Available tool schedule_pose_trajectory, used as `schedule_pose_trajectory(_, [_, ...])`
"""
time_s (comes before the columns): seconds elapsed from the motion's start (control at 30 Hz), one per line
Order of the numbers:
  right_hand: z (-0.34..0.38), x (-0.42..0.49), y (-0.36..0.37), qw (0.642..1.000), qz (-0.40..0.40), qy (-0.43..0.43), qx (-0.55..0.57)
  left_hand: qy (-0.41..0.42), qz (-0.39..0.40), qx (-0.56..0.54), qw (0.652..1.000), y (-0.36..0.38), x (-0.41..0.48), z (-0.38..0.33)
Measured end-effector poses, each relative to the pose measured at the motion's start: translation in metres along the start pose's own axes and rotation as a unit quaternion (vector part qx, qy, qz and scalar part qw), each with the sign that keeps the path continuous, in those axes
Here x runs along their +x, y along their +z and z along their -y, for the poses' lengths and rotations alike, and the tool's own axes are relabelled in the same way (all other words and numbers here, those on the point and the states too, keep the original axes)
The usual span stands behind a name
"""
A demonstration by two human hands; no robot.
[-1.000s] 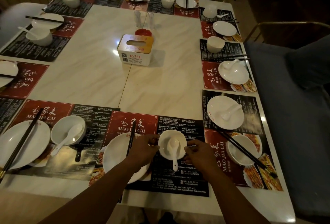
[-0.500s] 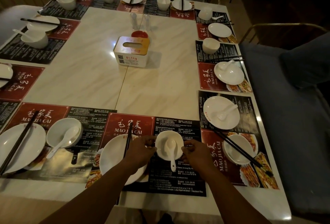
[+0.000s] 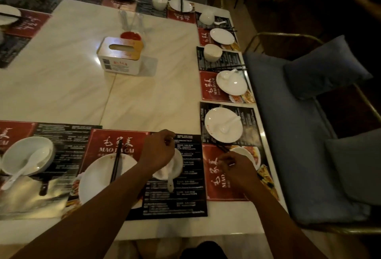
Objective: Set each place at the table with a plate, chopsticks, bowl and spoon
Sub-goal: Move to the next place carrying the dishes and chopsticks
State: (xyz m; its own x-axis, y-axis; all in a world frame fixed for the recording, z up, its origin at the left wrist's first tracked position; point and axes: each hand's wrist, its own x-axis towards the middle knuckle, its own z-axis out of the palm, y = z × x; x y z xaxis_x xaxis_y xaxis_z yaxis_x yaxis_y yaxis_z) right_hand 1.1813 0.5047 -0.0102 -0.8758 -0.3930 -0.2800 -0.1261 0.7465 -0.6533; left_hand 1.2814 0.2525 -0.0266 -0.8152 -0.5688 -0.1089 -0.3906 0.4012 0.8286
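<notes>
Table-setting under way: a person's left hand (image 3: 158, 151) is hovering over a small white bowl (image 3: 177, 166) at the nearest place, covering its nine o'clock half. The fingers are loosely curled, with nothing visible in them. A white spoon (image 3: 170, 183) is lying in that bowl, its handle pointing to six o'clock over the rim and onto a black-and-red placemat (image 3: 185, 199). At nine o'clock of the bowl, a white plate (image 3: 97, 178) is carrying dark chopsticks (image 3: 116, 161), which are running from twelve to six.

The right hand (image 3: 237, 169) is hanging over the neighbouring red mat (image 3: 216, 188) at three o'clock. Its fingers are bent just beside a second bowl (image 3: 246, 152), which is bearing a second pair of chopsticks (image 3: 221, 147) across its rim. Blur is hiding whether those fingers are pinching anything. At twelve o'clock of that bowl, a second plate (image 3: 214, 135) is holding a second spoon (image 3: 228, 124). A tissue box (image 3: 120, 56) is standing mid-way across the marble table (image 3: 61, 77), at eleven o'clock of the left hand.
</notes>
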Motion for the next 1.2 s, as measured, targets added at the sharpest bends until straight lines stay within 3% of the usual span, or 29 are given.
schedule_pose_trajectory(0.23, [-0.039, 0.062, -0.091, 0.998, -0.032, -0.023, 0.058, 0.027, 0.009, 0.009, 1.000, 0.061, 0.006, -0.039])
schedule_pose_trajectory(0.33, [-0.059, 0.095, -0.115, 0.998, -0.022, -0.030, 0.058, -0.017, -0.020, 0.037, 0.999, 0.088, 0.014, -0.055])
schedule_pose_trajectory(0.53, [-0.107, 0.141, -0.153, 0.994, 0.083, -0.059, -0.033, -0.130, -0.083, 0.046, 0.987, 0.148, 0.003, -0.090])
schedule_pose_trajectory(0.73, [-0.127, 0.175, -0.152, 0.979, 0.155, -0.082, -0.106, -0.209, -0.186, 0.016, 0.960, 0.181, -0.024, -0.088])
schedule_pose_trajectory(1.2, [-0.087, 0.218, -0.133, 0.937, 0.236, -0.178, -0.188, -0.312, -0.218, -0.068, 0.922, 0.211, -0.013, -0.063])
